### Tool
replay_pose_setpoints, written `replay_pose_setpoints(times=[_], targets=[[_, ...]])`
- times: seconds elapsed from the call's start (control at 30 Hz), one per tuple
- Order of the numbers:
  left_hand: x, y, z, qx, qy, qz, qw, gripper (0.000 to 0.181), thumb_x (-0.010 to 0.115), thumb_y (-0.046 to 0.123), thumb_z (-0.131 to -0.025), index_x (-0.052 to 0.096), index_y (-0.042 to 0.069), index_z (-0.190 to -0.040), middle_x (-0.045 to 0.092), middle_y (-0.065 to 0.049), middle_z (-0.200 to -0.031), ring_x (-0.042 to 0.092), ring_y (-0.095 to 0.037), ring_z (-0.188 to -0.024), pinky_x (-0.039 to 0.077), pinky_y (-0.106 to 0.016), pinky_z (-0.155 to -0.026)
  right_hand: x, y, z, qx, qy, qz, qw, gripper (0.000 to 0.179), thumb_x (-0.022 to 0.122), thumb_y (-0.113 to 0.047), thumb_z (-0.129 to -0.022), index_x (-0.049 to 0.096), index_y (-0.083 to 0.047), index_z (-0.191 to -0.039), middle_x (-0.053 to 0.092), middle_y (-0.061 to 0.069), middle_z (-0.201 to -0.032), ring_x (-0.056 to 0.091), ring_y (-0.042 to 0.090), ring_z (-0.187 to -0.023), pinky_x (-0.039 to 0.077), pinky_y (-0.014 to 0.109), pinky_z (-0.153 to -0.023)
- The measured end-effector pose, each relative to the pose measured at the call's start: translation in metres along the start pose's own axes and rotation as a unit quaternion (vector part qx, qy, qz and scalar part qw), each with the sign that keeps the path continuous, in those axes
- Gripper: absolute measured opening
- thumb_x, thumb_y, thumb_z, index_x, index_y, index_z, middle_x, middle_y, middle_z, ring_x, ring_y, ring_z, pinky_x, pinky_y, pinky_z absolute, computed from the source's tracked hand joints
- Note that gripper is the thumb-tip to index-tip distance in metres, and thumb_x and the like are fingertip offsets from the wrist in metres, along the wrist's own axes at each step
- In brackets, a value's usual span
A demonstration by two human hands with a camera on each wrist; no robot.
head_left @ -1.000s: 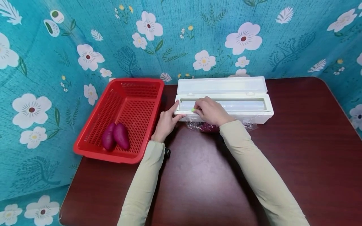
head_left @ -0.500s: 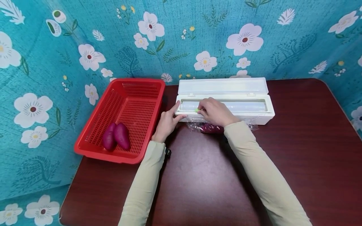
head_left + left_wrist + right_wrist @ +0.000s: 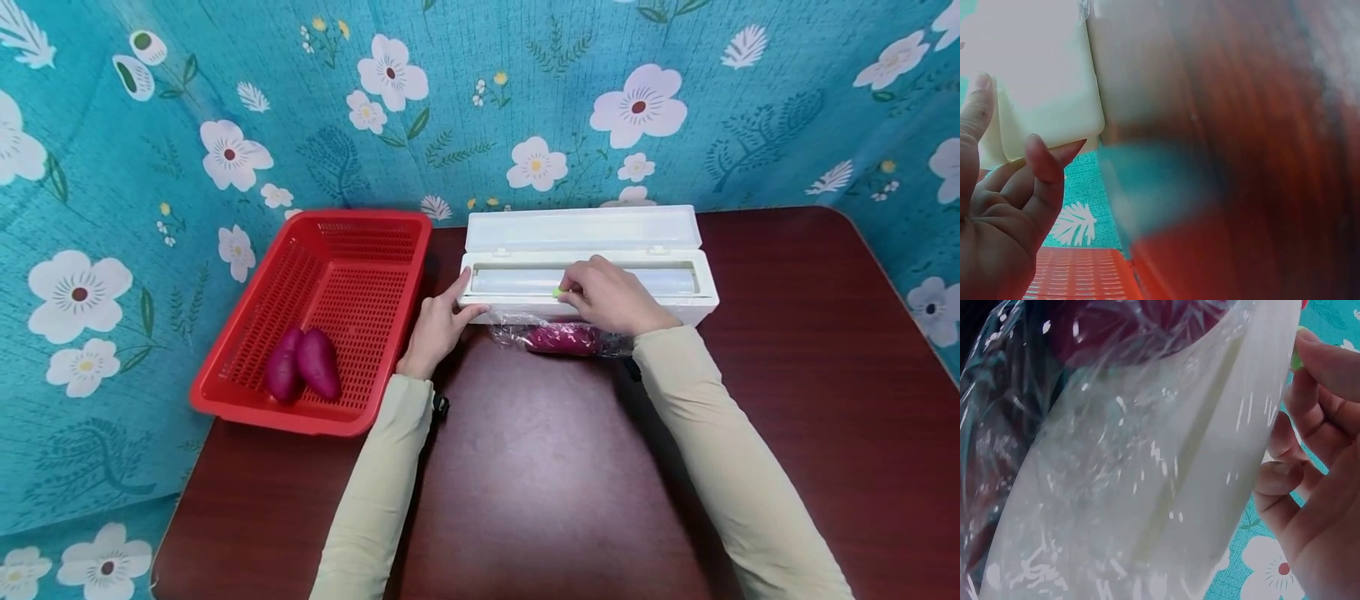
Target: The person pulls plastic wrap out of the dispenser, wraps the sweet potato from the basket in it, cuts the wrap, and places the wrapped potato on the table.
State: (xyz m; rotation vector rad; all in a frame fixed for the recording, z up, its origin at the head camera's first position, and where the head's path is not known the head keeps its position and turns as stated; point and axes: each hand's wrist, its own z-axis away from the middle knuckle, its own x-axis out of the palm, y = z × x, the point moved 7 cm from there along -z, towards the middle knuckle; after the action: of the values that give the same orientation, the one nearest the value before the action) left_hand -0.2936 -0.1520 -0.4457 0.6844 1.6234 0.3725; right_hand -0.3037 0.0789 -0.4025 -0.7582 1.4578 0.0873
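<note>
A white cling film box (image 3: 697, 312) stands at the back of the table, its lid (image 3: 581, 229) tipped back and a film roll (image 3: 517, 281) inside. My left hand (image 3: 438, 329) holds the box's left end, thumb at the front; in the left wrist view its fingers curl near the box corner (image 3: 1054, 106). Between thumb and forefinger my right hand (image 3: 611, 296) pinches a small green slider cutter (image 3: 557, 292) on the front rim, also visible in the right wrist view (image 3: 1297, 359). Against the box front lies a purple sweet potato (image 3: 562, 339) under clear film (image 3: 506, 333).
To the left stands a red plastic basket (image 3: 367, 292) holding two purple sweet potatoes (image 3: 318, 364). A blue flowered cloth (image 3: 465, 100) hangs behind the dark wooden table (image 3: 525, 500).
My right hand has slid the green cutter rightward along the box's front rim. More of the film-covered sweet potato shows now. The left hand keeps its place on the box.
</note>
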Motion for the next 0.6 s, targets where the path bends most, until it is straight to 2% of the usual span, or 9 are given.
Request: replay_pose_setpoints(times=[0.1, 0.2, 0.33, 0.6], targets=[[0.0003, 0.0005, 0.0004, -0.005, -0.002, 0.003, 1.0000, 0.071, 0.064, 0.042, -0.088, 0.035, 0.022, -0.149, 0.068, -0.021, -0.111, 0.055, -0.018, -0.067, 0.047, -0.034, -0.067, -0.0017, 0.0027, 0.0030, -0.001, 0.002, -0.002, 1.0000, 0.016, 0.063, -0.024, -0.093, 0.067, -0.009, -0.097, 0.066, 0.006, -0.092, 0.053, 0.024, -0.091, 0.046, 0.043, -0.081], [0.0010, -0.0006, 0.0009, -0.007, -0.004, 0.008, 0.9999, 0.071, 0.064, 0.042, -0.088, 0.035, 0.022, -0.149, 0.065, -0.021, -0.120, 0.060, -0.019, -0.077, 0.049, -0.035, -0.072, -0.0026, 0.0044, 0.0053, 0.000, 0.004, -0.005, 1.0000, 0.014, 0.063, -0.022, -0.093, 0.067, -0.009, -0.096, 0.065, 0.006, -0.091, 0.053, 0.024, -0.091, 0.046, 0.043, -0.081], [0.0016, -0.0013, 0.0010, -0.004, -0.002, 0.010, 0.9999, 0.071, 0.064, 0.042, -0.088, 0.035, 0.022, -0.149, 0.063, -0.020, -0.124, 0.065, -0.021, -0.089, 0.051, -0.038, -0.077, -0.0036, 0.0074, 0.0080, 0.000, 0.007, -0.009, 0.9999, 0.013, 0.064, -0.021, -0.093, 0.067, -0.008, -0.095, 0.064, 0.007, -0.090, 0.053, 0.024, -0.091, 0.046, 0.043, -0.081], [0.0009, -0.0013, 0.0003, 0.006, 0.006, 0.003, 1.0000, 0.070, 0.064, 0.042, -0.088, 0.036, 0.022, -0.149, 0.068, -0.021, -0.110, 0.060, -0.018, -0.072, 0.050, -0.036, -0.070, -0.0065, 0.0107, 0.0107, -0.008, 0.014, -0.015, 0.9998, 0.013, 0.064, -0.019, -0.092, 0.068, -0.007, -0.096, 0.064, 0.007, -0.089, 0.054, 0.023, -0.090, 0.046, 0.043, -0.081]])
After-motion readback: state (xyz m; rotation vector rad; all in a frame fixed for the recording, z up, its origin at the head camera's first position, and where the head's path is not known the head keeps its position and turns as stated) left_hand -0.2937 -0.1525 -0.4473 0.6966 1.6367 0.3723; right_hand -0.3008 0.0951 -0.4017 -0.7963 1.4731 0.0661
